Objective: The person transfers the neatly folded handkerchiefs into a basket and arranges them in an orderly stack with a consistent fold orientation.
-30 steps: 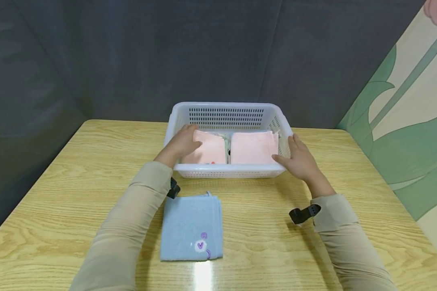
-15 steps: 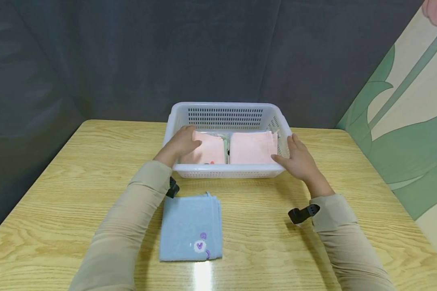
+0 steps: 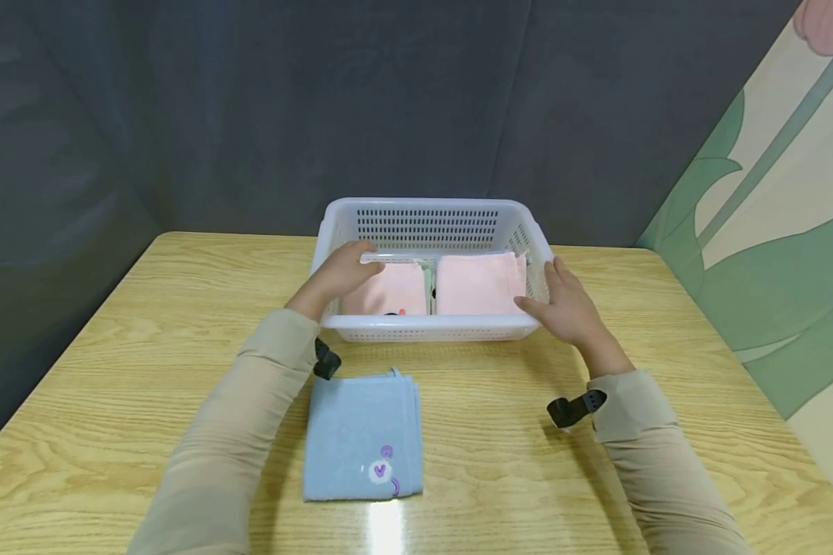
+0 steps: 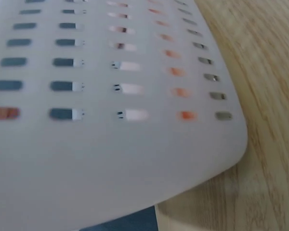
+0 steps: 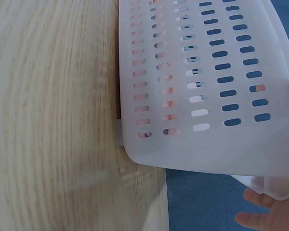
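Observation:
A white perforated plastic basket (image 3: pixel 430 322) stands at the back of the table. Inside it lie two pink folded towels side by side, a left one (image 3: pixel 401 287) and a right one (image 3: pixel 479 284), with a bit of green cloth between them. My left hand (image 3: pixel 342 271) reaches over the basket's left side, thumb and fingers apart above the left pink towel. At the right rim my right hand (image 3: pixel 568 304) rests, fingers extended along the outside and thumb towards the front corner. Its fingertips (image 5: pixel 253 197) show beside the basket in the right wrist view; the left hand is hidden in its own wrist view.
A folded light blue towel (image 3: pixel 361 432) with purple and white embroidery lies on the wooden table (image 3: pixel 486 462) in front of the basket. A dark curtain (image 3: pixel 416 100) hangs right behind the table. On the right is a wall (image 3: pixel 791 254) painted with a flower.
My left hand has drawn slightly left and down, and the left pink towel's back edge now sits lower in the basket. The right hand keeps its place at the rim.

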Demonstrator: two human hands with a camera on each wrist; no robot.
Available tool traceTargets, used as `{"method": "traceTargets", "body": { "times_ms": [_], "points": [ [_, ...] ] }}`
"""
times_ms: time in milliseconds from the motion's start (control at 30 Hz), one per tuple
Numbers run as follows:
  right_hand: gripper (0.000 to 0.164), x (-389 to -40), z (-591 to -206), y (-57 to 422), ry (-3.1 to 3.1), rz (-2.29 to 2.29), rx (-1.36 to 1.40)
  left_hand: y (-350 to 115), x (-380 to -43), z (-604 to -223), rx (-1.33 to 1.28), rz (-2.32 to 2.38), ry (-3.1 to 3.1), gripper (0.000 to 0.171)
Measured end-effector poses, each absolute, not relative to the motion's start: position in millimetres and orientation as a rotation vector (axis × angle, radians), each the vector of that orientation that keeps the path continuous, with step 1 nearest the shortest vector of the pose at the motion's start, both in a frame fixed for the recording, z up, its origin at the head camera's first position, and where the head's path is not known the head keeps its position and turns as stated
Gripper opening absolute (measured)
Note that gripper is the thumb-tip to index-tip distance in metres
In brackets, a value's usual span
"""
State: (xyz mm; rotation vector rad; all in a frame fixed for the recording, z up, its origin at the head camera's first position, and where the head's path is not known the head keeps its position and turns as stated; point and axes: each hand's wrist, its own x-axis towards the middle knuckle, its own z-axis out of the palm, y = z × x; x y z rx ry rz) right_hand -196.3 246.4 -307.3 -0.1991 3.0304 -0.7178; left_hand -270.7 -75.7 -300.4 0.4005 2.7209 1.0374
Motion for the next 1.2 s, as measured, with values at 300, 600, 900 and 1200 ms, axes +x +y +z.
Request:
{"method": "traceTargets", "body": {
  "times_ms": [300, 600, 900, 1200],
  "points": [
    [0.085, -196, -308, 247, 3.029, -0.723, -0.196, -81, -258, -289, 0.461, 1.305, 2.641, 0.041],
    [0.083, -196, -306, 245, 3.025, -0.731, -0.198, -87, -242, -281, 0.511, 1.403, 2.558, 0.04],
    [0.084, -196, -307, 246, 3.026, -0.737, -0.21, -96, -222, -276, 0.617, 1.404, 2.531, 0.036],
    [0.084, -196, -307, 245, 3.029, -0.744, -0.216, -97, -210, -277, 0.662, 1.431, 2.517, 0.033]
  ]
}}
